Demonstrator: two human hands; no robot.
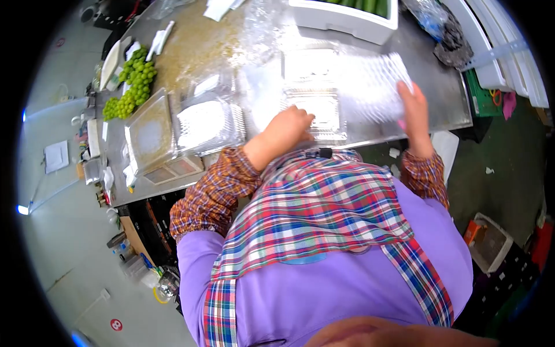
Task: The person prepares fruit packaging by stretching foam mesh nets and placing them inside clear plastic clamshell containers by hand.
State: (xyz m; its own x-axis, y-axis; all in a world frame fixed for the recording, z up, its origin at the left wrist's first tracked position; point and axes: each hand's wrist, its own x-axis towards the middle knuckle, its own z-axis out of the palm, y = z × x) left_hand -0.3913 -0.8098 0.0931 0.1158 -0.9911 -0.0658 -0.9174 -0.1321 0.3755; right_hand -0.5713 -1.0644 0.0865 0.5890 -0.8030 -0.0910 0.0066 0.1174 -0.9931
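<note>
An open clear plastic clamshell box (311,68) lies on the metal table in front of me. My left hand (289,128) is at the near left part of the box with its fingers curled in; what they grip, if anything, is hidden. On the right, my right hand (415,113) grips the edge of a white textured padding sheet (370,87), blurred by motion, above the table beside the box. Left of my left hand sits a pile of similar white textured pads (208,124) with clear plastic around it.
Green grapes (136,81) lie at the table's left edge, behind a clear tray (151,136). A white foam box (347,24) of long green vegetables stands at the back. Crumpled plastic bags (451,43) are at the back right. The metal table's edge (370,143) runs close to my apron.
</note>
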